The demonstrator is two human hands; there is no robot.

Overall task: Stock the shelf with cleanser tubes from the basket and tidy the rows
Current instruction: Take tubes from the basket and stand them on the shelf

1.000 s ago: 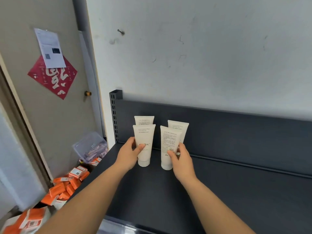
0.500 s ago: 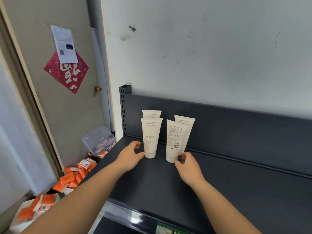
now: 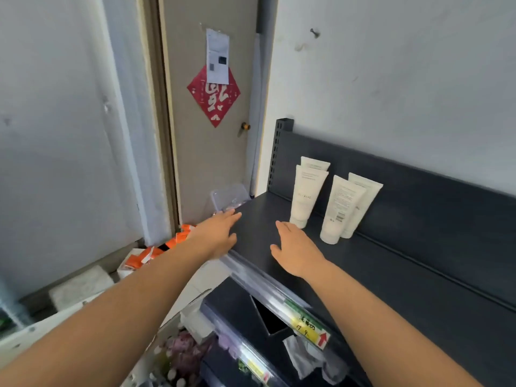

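Okay, both hands are released, fingers straight, palms down, gripping nothing. The left hand is at the left front corner of the dark shelf, fingertips reaching over its left edge. The right hand is over the shelf board just inside the front edge; can't tell if the palm touches the board. Neither hand touches a tube.

Four white cleanser tubes stand cap-down near the shelf's back left corner, two rows of two. The front-left tube faces logo side out, with the back-left tube directly behind it, mostly hidden. The front-right tube shows its small-print side with a barcode, and the back-right tube is behind it, offset right. The two columns stand slightly apart.

A clear price strip runs along the shelf's front edge, with a yellow tag farther along it. Left of the shelf is a door with a red paper diamond and a white sheet over its top. A clear plastic box sits by the door and orange boxes lie on the floor.
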